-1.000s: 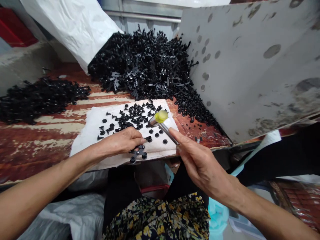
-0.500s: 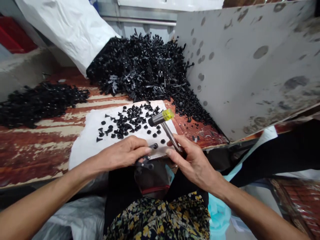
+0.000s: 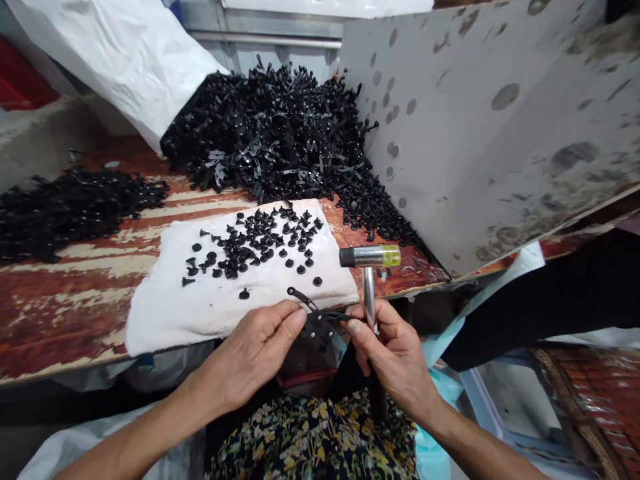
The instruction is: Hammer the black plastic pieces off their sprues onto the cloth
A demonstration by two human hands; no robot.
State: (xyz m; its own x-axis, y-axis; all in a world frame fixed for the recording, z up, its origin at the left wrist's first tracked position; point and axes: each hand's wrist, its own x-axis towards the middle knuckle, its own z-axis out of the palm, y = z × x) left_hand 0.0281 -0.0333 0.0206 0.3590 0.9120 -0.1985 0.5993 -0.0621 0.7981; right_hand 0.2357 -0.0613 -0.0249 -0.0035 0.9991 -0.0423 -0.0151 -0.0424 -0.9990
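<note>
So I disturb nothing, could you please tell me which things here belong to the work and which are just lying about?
In use: left hand, right hand, yellow-tipped mallet, black plastic runner, black fasteners, white cloth.
Lying about: white sack, red crate.

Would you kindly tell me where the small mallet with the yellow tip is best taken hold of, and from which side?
Grip the metal shaft of the mallet low down, coming from the near side, as the right hand does. The shaft is slim and stands upright below the crosswise head, so the fingers can wrap around it while the head stays clear above the hand.
</note>
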